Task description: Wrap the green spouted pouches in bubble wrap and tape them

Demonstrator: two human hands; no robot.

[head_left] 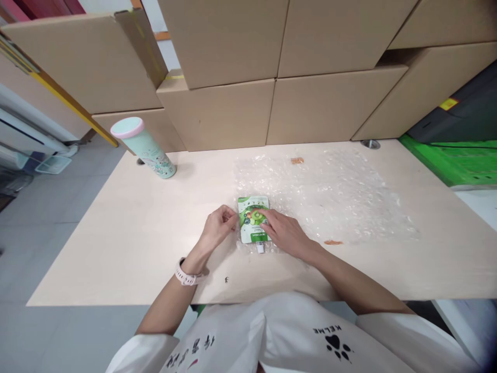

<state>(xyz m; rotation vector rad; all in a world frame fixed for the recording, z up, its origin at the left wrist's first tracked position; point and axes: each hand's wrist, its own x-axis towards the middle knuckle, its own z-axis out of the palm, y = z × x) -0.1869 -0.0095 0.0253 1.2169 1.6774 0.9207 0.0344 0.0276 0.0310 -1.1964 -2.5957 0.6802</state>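
Observation:
A green and white spouted pouch (250, 228) printed with fruit lies flat, its white spout (260, 247) pointing toward me. Beneath it a sheet of clear bubble wrap (341, 191) spreads out to the right across the table. My left hand (218, 224) is beside the pouch's left edge, with thumb and fingers pinched at the border of the bubble wrap; the film between them is hard to see. From the right, my right hand (287, 233) rests its outstretched fingers on the pouch's right side, thumb apart, without gripping it.
On the back left of the pale table (135, 233) stands a mint tumbler (151, 153) with a pink-rimmed lid. Cardboard boxes (229, 116) are stacked along the back edge. A green crate (458, 160) is at the right. Pieces of brown tape (333, 242) stick to the bubble wrap.

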